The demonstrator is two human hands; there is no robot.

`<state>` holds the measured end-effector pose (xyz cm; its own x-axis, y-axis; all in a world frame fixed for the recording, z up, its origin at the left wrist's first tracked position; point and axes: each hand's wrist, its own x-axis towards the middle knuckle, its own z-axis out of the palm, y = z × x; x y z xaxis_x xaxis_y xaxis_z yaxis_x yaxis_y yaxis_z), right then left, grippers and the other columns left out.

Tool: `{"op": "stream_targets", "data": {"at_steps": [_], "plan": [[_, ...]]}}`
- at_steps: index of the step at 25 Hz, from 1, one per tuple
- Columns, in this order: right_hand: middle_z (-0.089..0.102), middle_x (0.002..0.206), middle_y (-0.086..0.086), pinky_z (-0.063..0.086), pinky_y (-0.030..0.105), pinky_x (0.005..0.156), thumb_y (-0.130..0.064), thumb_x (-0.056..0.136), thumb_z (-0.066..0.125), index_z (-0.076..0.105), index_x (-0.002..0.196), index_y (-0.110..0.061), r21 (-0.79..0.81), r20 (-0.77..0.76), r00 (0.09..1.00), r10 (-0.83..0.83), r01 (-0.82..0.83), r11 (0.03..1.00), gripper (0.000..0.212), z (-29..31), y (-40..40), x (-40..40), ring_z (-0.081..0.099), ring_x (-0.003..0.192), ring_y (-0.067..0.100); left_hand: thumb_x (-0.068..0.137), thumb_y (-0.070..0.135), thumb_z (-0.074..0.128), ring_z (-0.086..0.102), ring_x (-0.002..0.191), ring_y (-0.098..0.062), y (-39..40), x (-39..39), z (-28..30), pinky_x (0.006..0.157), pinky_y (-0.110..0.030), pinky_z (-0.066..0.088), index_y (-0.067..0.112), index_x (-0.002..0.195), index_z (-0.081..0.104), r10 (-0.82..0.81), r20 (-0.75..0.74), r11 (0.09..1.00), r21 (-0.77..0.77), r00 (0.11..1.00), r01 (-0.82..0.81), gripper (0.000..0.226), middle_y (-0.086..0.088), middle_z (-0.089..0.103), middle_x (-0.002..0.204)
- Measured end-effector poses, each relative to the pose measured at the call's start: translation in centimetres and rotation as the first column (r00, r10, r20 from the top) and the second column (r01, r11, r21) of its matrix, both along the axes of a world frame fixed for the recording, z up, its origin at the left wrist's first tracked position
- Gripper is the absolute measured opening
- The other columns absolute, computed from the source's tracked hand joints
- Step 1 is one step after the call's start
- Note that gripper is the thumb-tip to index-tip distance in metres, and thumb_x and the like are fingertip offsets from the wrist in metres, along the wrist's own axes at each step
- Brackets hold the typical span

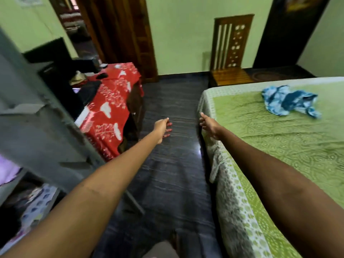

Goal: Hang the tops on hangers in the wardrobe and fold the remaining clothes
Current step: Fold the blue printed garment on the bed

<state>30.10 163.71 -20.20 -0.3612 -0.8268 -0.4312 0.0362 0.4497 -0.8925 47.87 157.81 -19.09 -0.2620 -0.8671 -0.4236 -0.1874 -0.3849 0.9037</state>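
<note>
Both arms reach forward over the dark floor, holding nothing: the left hand has its fingers loosely extended, the right hand relaxed at the edge of the bed. A crumpled blue-and-white garment lies on the green bedspread, its long axis running left-right, well apart from either hand

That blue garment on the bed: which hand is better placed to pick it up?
Probably the right hand: it hangs empty over the bed edge, nearer the blue garment. The left hand is over the floor.
</note>
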Motion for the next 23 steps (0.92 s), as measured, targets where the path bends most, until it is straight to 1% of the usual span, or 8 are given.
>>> {"op": "stream_targets", "data": {"at_steps": [2, 4, 6, 8, 14, 18, 21, 23], "plan": [[0.050, 0.085, -0.002, 0.037, 0.026, 0.070, -0.040, 0.101, 0.031, 0.052, 0.085, -0.020, 0.001, 0.035, 0.998, -0.060, 0.060, 0.998, 0.032, -0.5, -1.9, -2.2, 0.049, 0.078, 0.012, 0.100, 0.027, 0.038, 0.048, 0.099, -0.018, -3.7, -2.7, -0.7, 0.067, -0.027, 0.039, 0.023, 0.090, 0.050, -0.056, 0.025, 0.998, -0.015, 0.998, 0.057, 0.016, 0.007, 0.054, 0.091], [0.053, 0.127, 0.005, 0.038, 0.027, 0.095, -0.037, 0.102, 0.029, 0.053, 0.122, -0.011, -0.003, 0.056, 0.993, -0.104, 0.104, 0.995, 0.041, -0.8, -3.8, -4.3, 0.050, 0.116, 0.018, 0.101, 0.028, 0.038, 0.045, 0.103, -0.017, -7.2, -5.5, -1.3, 0.078, -0.031, 0.040, 0.020, 0.107, 0.053, -0.129, 0.042, 0.992, -0.011, 0.991, 0.129, 0.018, 0.004, 0.054, 0.103], [0.029, 0.152, 0.008, 0.026, 0.041, 0.109, -0.042, 0.101, 0.028, 0.031, 0.145, -0.009, 0.039, -0.016, 0.991, -0.136, 0.137, 0.990, 0.055, -0.8, -5.4, -5.9, 0.026, 0.140, 0.024, 0.101, 0.030, 0.038, 0.046, 0.105, -0.017, -10.1, -8.3, -1.4, 0.087, -0.035, 0.039, 0.014, 0.126, 0.049, -0.224, 0.083, 0.974, -0.007, 0.971, 0.225, 0.032, 0.000, 0.052, 0.118], [0.022, 0.155, 0.007, 0.022, 0.047, 0.109, -0.045, 0.100, 0.028, 0.025, 0.148, -0.013, 0.064, -0.050, 0.984, -0.171, 0.174, 0.983, 0.057, -0.9, -7.4, -7.6, 0.021, 0.142, 0.025, 0.101, 0.031, 0.037, 0.047, 0.109, -0.018, -12.5, -11.1, -1.3, 0.089, -0.036, 0.038, 0.012, 0.130, 0.047, -0.306, 0.105, 0.950, -0.023, 0.946, 0.310, 0.036, -0.002, 0.050, 0.126], [0.018, 0.156, 0.009, 0.021, 0.049, 0.109, -0.046, 0.099, 0.029, 0.023, 0.148, -0.012, 0.123, -0.055, 0.952, -0.300, 0.305, 0.944, 0.060, -3.5, -13.0, -15.4, 0.019, 0.142, 0.028, 0.102, 0.030, 0.036, 0.046, 0.123, -0.025, -19.3, -20.4, -2.5, 0.086, -0.031, 0.037, 0.011, 0.133, 0.044, -0.486, 0.141, 0.872, 0.015, 0.862, 0.489, 0.038, -0.005, 0.046, 0.138], [0.017, 0.156, 0.009, 0.021, 0.043, 0.111, -0.042, 0.101, 0.028, 0.021, 0.148, -0.007, 0.139, -0.082, 0.931, -0.356, 0.365, 0.921, 0.059, -5.6, -18.2, -22.8, 0.019, 0.142, 0.028, 0.102, 0.032, 0.035, 0.045, 0.123, -0.026, -26.1, -27.8, -5.1, 0.094, -0.035, 0.038, 0.011, 0.137, 0.040, -0.527, 0.174, 0.849, 0.068, 0.832, 0.523, 0.042, -0.007, 0.046, 0.137], [0.017, 0.156, 0.011, 0.021, 0.040, 0.111, -0.040, 0.102, 0.026, 0.020, 0.148, -0.005, 0.147, -0.049, 0.918, -0.394, 0.397, 0.906, 0.058, -6.7, -22.7, -28.7, 0.019, 0.142, 0.029, 0.101, 0.034, 0.035, 0.047, 0.112, -0.023, -30.6, -34.7, -6.4, 0.091, -0.034, 0.038, 0.009, 0.135, 0.043, -0.603, 0.208, 0.797, 0.119, 0.770, 0.592, 0.043, -0.008, 0.050, 0.126], [0.020, 0.155, 0.011, 0.022, 0.040, 0.110, -0.039, 0.102, 0.026, 0.023, 0.147, -0.005, 0.152, -0.048, 0.906, -0.421, 0.423, 0.893, 0.057, -6.7, -25.6, -32.6, 0.022, 0.141, 0.029, 0.101, 0.035, 0.034, 0.046, 0.116, -0.022, -34.0, -40.0, -6.2, 0.092, -0.034, 0.038, 0.012, 0.135, 0.044, -0.631, 0.234, 0.773, 0.102, 0.740, 0.627, 0.042, -0.005, 0.049, 0.130]]}}
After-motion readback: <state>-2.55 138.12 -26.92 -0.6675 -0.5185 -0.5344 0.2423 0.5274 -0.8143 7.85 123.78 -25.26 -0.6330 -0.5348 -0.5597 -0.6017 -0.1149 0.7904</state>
